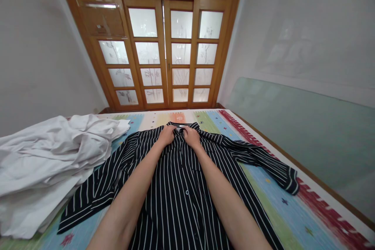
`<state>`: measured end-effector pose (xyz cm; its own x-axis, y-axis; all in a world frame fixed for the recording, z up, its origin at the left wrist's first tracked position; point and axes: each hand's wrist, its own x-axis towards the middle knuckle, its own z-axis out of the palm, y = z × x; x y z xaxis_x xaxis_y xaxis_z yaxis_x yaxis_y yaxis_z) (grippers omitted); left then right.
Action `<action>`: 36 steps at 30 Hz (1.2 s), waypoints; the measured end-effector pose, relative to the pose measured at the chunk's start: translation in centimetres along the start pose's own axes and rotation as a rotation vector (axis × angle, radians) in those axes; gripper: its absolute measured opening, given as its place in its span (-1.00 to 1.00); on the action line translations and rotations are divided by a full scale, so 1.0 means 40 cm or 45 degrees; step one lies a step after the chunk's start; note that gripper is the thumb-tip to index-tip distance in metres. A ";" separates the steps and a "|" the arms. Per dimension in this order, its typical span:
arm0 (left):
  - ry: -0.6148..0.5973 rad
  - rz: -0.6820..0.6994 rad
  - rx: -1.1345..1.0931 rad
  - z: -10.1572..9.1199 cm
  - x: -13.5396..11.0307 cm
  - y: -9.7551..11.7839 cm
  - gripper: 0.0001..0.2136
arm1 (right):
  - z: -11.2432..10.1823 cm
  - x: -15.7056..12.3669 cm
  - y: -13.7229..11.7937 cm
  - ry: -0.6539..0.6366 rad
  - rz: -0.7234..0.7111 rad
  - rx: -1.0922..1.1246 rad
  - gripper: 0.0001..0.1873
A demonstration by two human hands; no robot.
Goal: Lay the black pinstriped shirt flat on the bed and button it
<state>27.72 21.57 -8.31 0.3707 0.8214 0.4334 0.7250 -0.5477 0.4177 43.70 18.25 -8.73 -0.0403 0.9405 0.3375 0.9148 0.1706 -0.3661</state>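
Observation:
A black shirt with thin white stripes [178, 191] lies spread front-up on a colourful striped mat [272, 199], sleeves out to both sides. Both my arms reach forward over it. My left hand [166, 134] and my right hand [191, 136] sit side by side at the collar, fingers curled and pinching the cloth at the top of the button placket. A white label shows between them at the neck.
A heap of crumpled white cloth [49, 160] lies on the mat at the left, touching the shirt's left sleeve. Wooden doors with frosted glass panes [164, 54] close the far end. A pale green wall panel [307, 133] runs along the right side.

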 end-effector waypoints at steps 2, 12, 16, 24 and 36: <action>-0.099 0.047 -0.004 0.012 0.007 -0.017 -0.58 | 0.002 0.001 0.000 -0.038 0.007 -0.012 -0.56; -0.042 -0.008 -0.045 0.048 0.031 -0.046 -0.78 | 0.010 0.023 -0.012 -0.103 0.136 -0.025 -0.64; 0.169 -0.101 -0.095 0.061 0.044 -0.034 -0.83 | 0.015 0.020 -0.003 -0.055 0.127 0.051 -0.69; 0.369 -0.188 -0.267 0.073 0.048 -0.003 -0.91 | 0.019 0.025 0.026 0.141 -0.018 0.394 -0.75; 0.693 -0.447 -0.386 0.054 0.031 -0.013 -0.96 | 0.022 0.017 0.029 0.629 0.063 0.817 -0.86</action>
<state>29.05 23.23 -9.70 -0.2540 0.8046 0.5368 0.5261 -0.3508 0.7747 44.39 19.35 -9.70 0.3135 0.7383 0.5972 0.4964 0.4088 -0.7659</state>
